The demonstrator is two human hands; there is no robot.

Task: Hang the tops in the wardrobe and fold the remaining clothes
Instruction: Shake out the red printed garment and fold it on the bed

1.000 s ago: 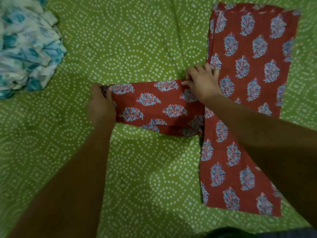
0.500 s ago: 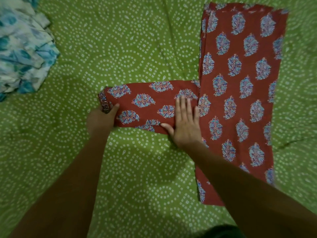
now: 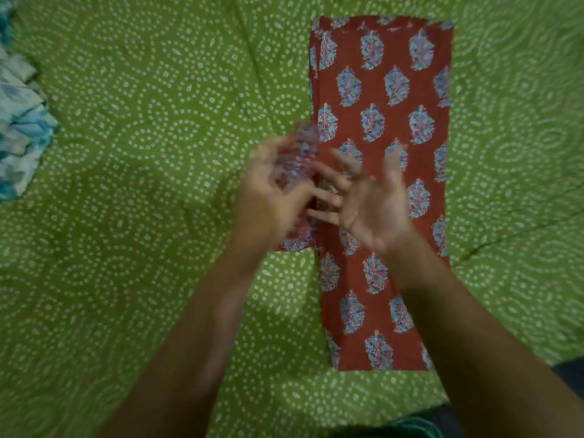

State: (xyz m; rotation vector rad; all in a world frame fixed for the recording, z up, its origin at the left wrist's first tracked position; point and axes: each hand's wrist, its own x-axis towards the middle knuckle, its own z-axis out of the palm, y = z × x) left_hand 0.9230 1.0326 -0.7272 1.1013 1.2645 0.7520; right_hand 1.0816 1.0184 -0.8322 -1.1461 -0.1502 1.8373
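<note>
My left hand (image 3: 268, 200), blurred, grips the folded-over sleeve end of the rust-red cotton garment printed with blue leaf motifs (image 3: 379, 128), lifted above the garment's left edge; half a second ago that sleeve lay flat, stretched leftward. My right hand (image 3: 376, 203) hovers palm-up, fingers spread, holding nothing; earlier it pressed the sleeve. The garment lies lengthwise on the green dotted bedsheet (image 3: 142, 121). A crumpled white-and-blue fabric heap (image 3: 19, 121) sits far left. No writing is legible.

Dim light, hands (image 3: 319, 197) motion-blurred, edges soft
</note>
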